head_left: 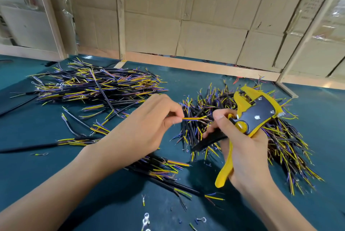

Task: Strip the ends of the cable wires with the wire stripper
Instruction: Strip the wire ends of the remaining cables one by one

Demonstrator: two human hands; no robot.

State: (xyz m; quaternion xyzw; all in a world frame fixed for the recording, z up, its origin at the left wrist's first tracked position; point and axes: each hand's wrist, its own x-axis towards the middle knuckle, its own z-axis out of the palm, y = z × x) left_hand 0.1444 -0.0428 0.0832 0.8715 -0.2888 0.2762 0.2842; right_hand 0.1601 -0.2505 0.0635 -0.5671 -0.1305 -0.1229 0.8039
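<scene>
Bare teal mat (186, 79) lies open between the two cable heaps and the wooden rail (196, 66). Your left hand (149, 124) pinches a cable's wires (194, 118) by the right-hand heap (280, 137). Your right hand (244, 148) grips the yellow-and-black wire stripper (255, 113), tilted up.
</scene>
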